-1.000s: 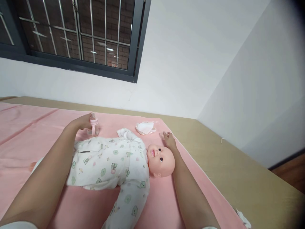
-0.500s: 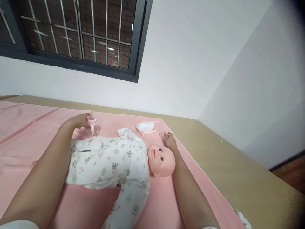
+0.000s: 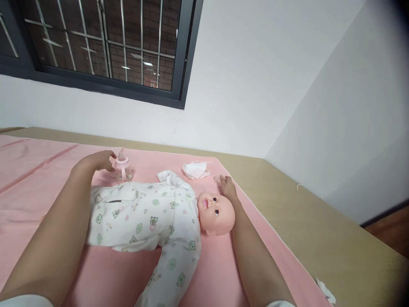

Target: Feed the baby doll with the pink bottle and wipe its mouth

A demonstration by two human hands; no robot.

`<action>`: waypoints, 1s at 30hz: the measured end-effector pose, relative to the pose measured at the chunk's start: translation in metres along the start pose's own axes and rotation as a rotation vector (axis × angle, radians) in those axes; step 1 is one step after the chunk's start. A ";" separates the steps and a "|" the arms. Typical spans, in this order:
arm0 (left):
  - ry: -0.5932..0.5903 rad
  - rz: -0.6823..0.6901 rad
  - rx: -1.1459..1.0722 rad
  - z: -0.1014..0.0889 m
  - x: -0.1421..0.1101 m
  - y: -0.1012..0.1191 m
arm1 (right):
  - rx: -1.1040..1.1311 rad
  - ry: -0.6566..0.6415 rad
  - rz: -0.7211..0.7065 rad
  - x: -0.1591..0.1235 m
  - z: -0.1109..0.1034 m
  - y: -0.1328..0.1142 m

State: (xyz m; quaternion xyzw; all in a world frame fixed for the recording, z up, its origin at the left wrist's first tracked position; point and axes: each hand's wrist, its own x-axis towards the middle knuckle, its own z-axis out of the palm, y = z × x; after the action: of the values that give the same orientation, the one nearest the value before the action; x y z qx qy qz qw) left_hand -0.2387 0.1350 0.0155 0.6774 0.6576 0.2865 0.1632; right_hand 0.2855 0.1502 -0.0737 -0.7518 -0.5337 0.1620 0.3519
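Observation:
A baby doll (image 3: pixel 143 213) in a white sleepsuit with green bear prints lies on its back, its head to the right. Beyond its body a clear baby bottle (image 3: pixel 124 169) with a pink collar and handles stands upright. My left hand (image 3: pixel 102 161) is just left of the bottle, fingers apart and holding nothing. Past the doll's head, my right hand (image 3: pixel 227 186) has its fingertips at a small clear piece (image 3: pixel 217 180), which looks like a bottle cap and is partly hidden by the fingers.
A pink sheet (image 3: pixel 111 277) covers much of the wooden surface (image 3: pixel 271 200). Near the far edge lies a white tissue in a clear wrapper (image 3: pixel 195 170). Something white (image 3: pixel 326 291) rests at the lower right. Behind are a white wall (image 3: pixel 230 106) and a barred window (image 3: pixel 108 47).
My left hand has let go of the baby bottle and drawn slightly left of it. My right hand has hardly moved.

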 end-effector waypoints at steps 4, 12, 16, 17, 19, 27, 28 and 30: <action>-0.050 -0.244 0.213 -0.016 -0.008 0.007 | 0.011 0.008 0.002 0.000 0.001 0.001; 0.121 -0.257 0.354 -0.043 -0.042 0.067 | 0.134 0.115 -0.015 0.002 0.002 0.003; 0.188 -0.141 0.351 -0.031 -0.061 0.112 | 0.225 0.361 -0.099 0.006 0.001 0.005; 0.178 -0.104 0.341 -0.024 -0.066 0.123 | 0.248 0.423 -0.137 0.006 0.001 0.005; 0.123 -0.005 0.305 -0.007 -0.072 0.145 | 0.310 0.495 -0.218 0.005 0.000 0.004; -0.360 0.486 0.087 0.074 -0.058 0.207 | 0.314 0.246 -0.437 -0.020 0.005 -0.017; -0.409 0.536 0.073 0.081 -0.053 0.213 | 0.277 0.202 -0.467 -0.023 0.008 -0.020; -0.497 0.598 0.067 0.093 -0.043 0.224 | 0.205 0.107 -0.534 -0.026 0.015 -0.027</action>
State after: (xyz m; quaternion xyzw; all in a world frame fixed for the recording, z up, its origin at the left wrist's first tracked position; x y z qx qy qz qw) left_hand -0.0030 0.0884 0.0688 0.8930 0.3804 0.1267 0.2046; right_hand 0.2481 0.1364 -0.0687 -0.5525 -0.6742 0.0767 0.4841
